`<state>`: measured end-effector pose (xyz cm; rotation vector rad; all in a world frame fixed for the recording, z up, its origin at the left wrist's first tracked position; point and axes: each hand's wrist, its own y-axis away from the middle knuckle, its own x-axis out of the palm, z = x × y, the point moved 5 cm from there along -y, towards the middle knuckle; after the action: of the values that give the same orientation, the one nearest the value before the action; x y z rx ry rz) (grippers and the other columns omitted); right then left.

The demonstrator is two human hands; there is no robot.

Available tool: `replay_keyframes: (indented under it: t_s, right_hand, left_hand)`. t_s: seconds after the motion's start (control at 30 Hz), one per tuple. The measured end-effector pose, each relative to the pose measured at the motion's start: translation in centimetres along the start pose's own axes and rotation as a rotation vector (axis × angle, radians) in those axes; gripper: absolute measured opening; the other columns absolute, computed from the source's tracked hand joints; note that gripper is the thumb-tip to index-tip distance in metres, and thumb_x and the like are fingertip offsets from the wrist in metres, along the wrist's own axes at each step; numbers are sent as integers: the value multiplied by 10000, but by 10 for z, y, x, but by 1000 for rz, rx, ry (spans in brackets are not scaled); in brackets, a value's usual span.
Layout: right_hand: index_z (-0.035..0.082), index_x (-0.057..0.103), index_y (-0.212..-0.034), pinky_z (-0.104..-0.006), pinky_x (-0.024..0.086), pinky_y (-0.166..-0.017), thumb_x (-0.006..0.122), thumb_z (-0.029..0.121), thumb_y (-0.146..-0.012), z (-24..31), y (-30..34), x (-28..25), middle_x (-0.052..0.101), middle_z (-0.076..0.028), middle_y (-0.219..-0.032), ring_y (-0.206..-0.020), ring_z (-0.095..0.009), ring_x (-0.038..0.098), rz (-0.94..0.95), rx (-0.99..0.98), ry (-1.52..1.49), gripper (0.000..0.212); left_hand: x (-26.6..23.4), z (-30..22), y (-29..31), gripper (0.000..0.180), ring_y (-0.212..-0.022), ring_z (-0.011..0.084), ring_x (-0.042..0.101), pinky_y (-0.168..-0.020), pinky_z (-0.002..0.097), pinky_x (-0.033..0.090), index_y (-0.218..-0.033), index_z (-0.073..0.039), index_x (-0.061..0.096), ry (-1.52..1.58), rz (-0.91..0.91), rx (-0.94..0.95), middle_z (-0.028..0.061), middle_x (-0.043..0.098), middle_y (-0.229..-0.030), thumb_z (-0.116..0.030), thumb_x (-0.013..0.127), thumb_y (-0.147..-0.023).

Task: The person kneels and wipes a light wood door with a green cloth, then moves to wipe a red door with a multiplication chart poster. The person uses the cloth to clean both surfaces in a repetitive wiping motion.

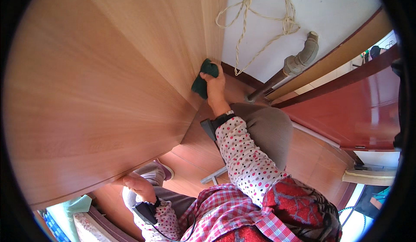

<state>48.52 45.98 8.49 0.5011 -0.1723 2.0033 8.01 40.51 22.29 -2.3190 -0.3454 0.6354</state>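
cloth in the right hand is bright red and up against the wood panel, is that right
Not quite: the cloth is dark green, as the head view shows. It is in the right hand, against the wood panel.

Dark green cloth [199,87], polka-dotted sleeve [243,151]

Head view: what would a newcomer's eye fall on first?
Probably the big wood panel sweeping across the left. Next, near the centre, the dark green cloth in the right grip, against that panel. Then the looped cream cord at the top, before the white wall.
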Motion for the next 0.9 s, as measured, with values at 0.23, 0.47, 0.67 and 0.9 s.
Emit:
replay_keyframes:
  t_s: [0.23, 0.47, 0.67, 0.9]
  right_hand:
    - [71, 618, -1278, -351, 565, -676, 695, -5, -910, -28, -9, -13, 653, -55, -1023, -860, -209, 653, -32, 107, -47, 383]
    - [38, 556, -1394, -346, 511, -931, 722, 21, -909, -82, 43, -26, 635, -119, -1239, -1085, -247, 609, 4, 348, -58, 512]
    - [12, 542, -1309, -343, 525, -894, 728, 64, -914, -76, 102, -20, 641, -127, -1179, -1046, -231, 623, 22, 340, 35, 439]
    - [38, 494, -1290, -338, 527, -885, 741, 95, -915, -60, 171, 7, 633, -97, -1098, -1018, -213, 616, 196, 361, -5, 453]
  left_hand:
    - [-40, -18, 6, 773, -1499, 357, 300, -1236, 478, 249, -1642, -20, 118, 8, -178, 10, 230, 209, -1674, -543, 299, -1104]
    - [-14, 3, 7, 771, -1522, 337, 250, -1261, 508, 185, -1646, -96, 75, 215, -187, -243, 174, 148, -1698, -506, 410, -1085]
    - [43, 7, 10, 708, -1442, 311, 336, -1211, 478, 231, -1579, -36, 167, 206, 88, -95, 188, 306, -1586, -442, 447, -1071]
    - [84, 15, 11, 910, -1554, 363, 158, -1248, 476, 121, -1637, -16, 95, 325, 295, -225, 214, 182, -1669, -590, 442, -1022]
